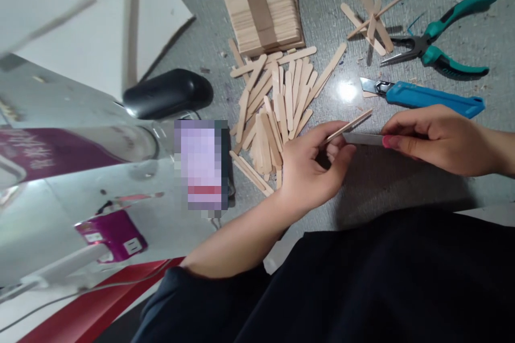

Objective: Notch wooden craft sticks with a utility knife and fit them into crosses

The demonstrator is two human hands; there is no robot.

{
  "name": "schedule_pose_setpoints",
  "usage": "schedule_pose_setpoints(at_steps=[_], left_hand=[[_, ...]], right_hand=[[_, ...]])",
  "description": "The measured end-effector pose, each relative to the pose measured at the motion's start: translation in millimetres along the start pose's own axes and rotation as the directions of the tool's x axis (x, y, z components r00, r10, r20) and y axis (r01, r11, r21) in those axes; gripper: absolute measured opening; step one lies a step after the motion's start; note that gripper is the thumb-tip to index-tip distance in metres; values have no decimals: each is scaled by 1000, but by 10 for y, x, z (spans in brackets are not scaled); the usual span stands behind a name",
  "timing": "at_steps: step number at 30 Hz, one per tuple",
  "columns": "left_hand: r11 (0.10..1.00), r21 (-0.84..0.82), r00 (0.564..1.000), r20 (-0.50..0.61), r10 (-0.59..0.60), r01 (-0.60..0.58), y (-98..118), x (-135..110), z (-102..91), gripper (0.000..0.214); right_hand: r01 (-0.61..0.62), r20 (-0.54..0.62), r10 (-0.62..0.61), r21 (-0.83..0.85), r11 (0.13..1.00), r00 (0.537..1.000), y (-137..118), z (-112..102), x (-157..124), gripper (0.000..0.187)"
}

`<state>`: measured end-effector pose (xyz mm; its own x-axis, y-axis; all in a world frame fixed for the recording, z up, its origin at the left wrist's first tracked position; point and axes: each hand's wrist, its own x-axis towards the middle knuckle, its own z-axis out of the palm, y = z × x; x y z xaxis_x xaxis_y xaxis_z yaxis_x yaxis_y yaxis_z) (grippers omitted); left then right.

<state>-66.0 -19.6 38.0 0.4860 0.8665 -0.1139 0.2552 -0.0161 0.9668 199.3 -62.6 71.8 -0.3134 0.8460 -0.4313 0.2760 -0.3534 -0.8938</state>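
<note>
Now my left hand [309, 171] is curled around a wooden craft stick [348, 126], pinching its near end between thumb and fingertips. The free end slants up past them to the right. My right hand [438, 142] is closed on a flat grey strip [362, 139], thumb on top. Its tip meets the stick just beside my left fingertips. A blue utility knife [426, 97] lies just beyond my right knuckles.

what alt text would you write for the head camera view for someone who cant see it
A person's left hand holds a wooden stick while the right hand holds a thin grey strip up to it, over a grey surface. Nearby lie a pile of loose sticks, a banded bundle of sticks, a blue knife and green pliers.
</note>
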Motion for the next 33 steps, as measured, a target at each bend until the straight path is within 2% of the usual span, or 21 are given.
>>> schedule_pose_setpoints(at_steps=[6,10,16,23,33], left_hand=[[994,54,995,15,-99,98,31,-2,-10,31],[994,81,997,19,-70,68,21,3,-14,34],[997,83,1000,5,7,-8,2,13,-3,26],[999,51,1000,-9,-13,13,26,9,5,25],[995,76,998,1,-65,65,-7,-14,-21,32]], right_hand=[[-28,38,30,-44,999,999,7,-21,4,53],[-23,57,27,-67,998,998,26,-28,19,51],[5,82,4,-108,994,997,65,-40,31,43],[16,107,-5,-97,995,994,74,-60,26,29],[28,88,-18,-114,993,996,76,-66,45,29]])
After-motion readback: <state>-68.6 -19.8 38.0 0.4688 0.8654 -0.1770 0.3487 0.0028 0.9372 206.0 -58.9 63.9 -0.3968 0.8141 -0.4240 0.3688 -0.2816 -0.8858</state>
